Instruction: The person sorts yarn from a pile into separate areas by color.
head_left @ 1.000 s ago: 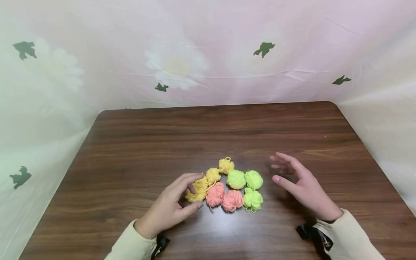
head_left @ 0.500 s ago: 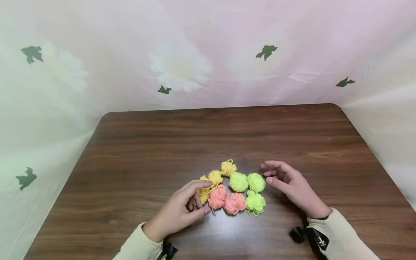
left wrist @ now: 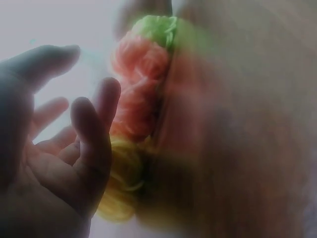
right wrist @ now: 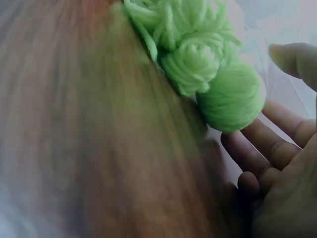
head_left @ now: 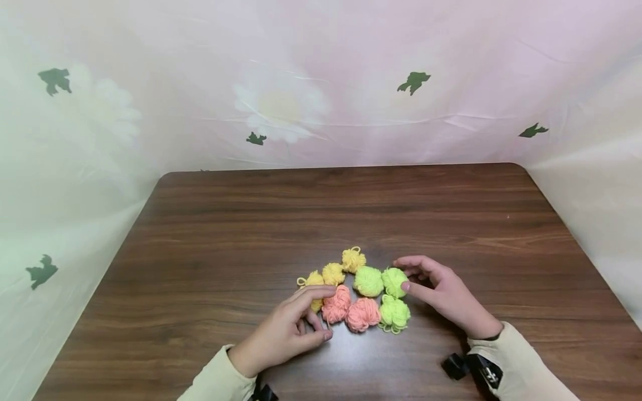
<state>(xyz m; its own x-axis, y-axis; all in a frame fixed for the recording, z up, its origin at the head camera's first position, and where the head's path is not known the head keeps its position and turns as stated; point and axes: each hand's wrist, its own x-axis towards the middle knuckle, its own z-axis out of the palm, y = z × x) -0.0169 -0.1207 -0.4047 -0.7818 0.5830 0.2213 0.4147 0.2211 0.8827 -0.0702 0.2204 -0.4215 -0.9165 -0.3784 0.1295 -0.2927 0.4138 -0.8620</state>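
Small yarn balls lie close together on the brown table. My left hand hovers at the near left of the group, fingers loosely bent and thumb apart. Its index finger passes over a yellow yarn ball and reaches the left pink yarn ball; whether it touches cannot be told. My right hand is at the right green yarn ball. Its fingers extend behind that ball and the thumb lies at its near right side. In the right wrist view the thumb stands away from the ball.
Another pink ball and two more green balls, one in front and one to the left, complete the cluster with yellow balls behind. The wooden table meets a floral cloth backdrop at its far edge.
My right hand has moved left to the right green ball. My left hand has shifted slightly right and nearer me, uncovering more yellow yarn. The yarn balls keep their arrangement.
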